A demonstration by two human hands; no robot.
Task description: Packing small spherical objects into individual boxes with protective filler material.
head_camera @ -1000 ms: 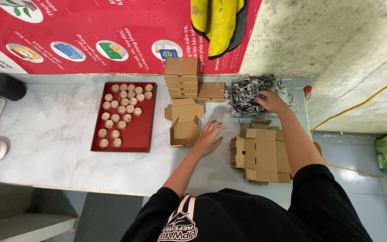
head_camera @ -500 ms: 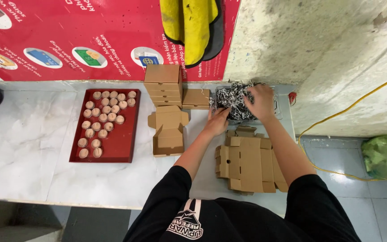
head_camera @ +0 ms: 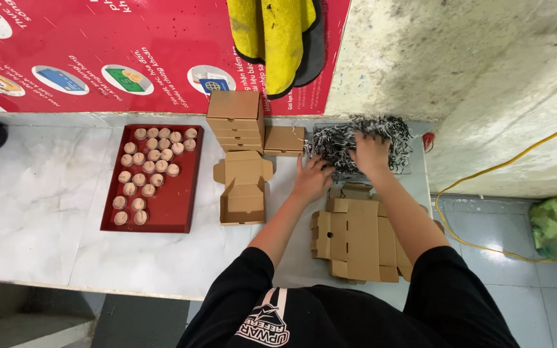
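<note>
Both my hands are at a heap of shredded grey-white paper [head_camera: 391, 132] at the back right of the marble counter [head_camera: 40, 212]. My right hand [head_camera: 370, 154] digs into the heap with fingers curled around shreds. My left hand [head_camera: 311, 175] lies at the heap's left edge, fingers spread and touching the shreds. An open, half-folded cardboard box [head_camera: 242, 187] lies just left of my left hand. A stack of flat unfolded box blanks [head_camera: 356, 235] lies under my forearms.
A red tray [head_camera: 175, 206] with several round pale pastries stands to the left. A stack of closed cardboard boxes [head_camera: 234, 119] and one small box [head_camera: 283, 138] stand against the red poster. Yellow cloths hang above. A yellow cable runs over the floor at right.
My left hand has left the open box and moved right to the shredded paper. My right hand has sunk deeper into the heap. The view has shifted right.
</note>
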